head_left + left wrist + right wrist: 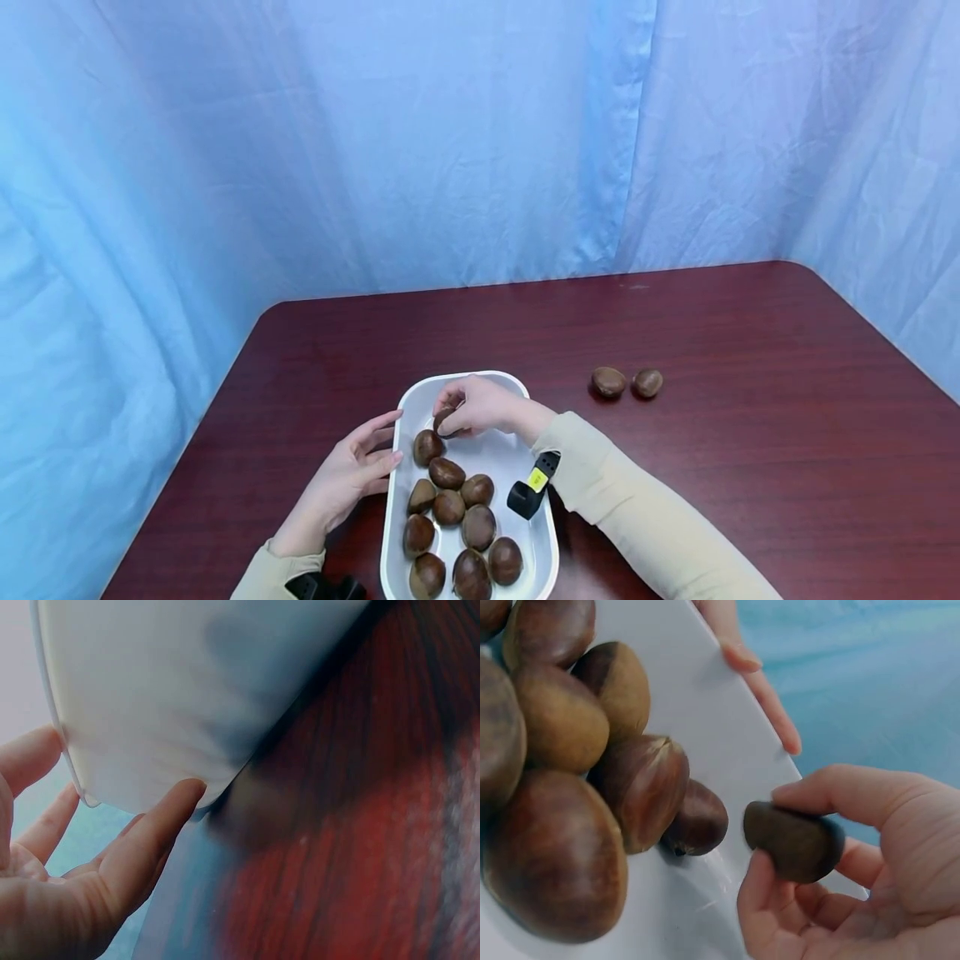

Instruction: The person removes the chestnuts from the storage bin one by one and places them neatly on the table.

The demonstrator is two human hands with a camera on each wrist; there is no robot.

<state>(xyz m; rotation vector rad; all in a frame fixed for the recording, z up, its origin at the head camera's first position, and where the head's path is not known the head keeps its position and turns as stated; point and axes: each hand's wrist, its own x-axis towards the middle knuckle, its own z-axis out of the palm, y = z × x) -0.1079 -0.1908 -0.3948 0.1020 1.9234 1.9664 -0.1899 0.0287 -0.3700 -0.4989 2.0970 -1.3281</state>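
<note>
A white tray (525,533) with rounded corners holds several brown chestnuts (478,527). Over its far end, my right hand (480,406) pinches one chestnut (795,841) between thumb and fingers, just above the tray floor. My left hand (352,467) touches the tray's left side, its fingers fairly straight. In the left wrist view, fingertips (191,787) rest against the outer wall (150,712) and near the rim. The right wrist view shows the left fingers at the tray edge beyond the chestnuts.
Two more chestnuts (608,382) lie on the dark red wooden table (735,433), to the right of the tray. Pale blue curtains (465,150) hang behind and at both sides of the table. A black wrist camera (527,498) hangs over the tray's right edge.
</note>
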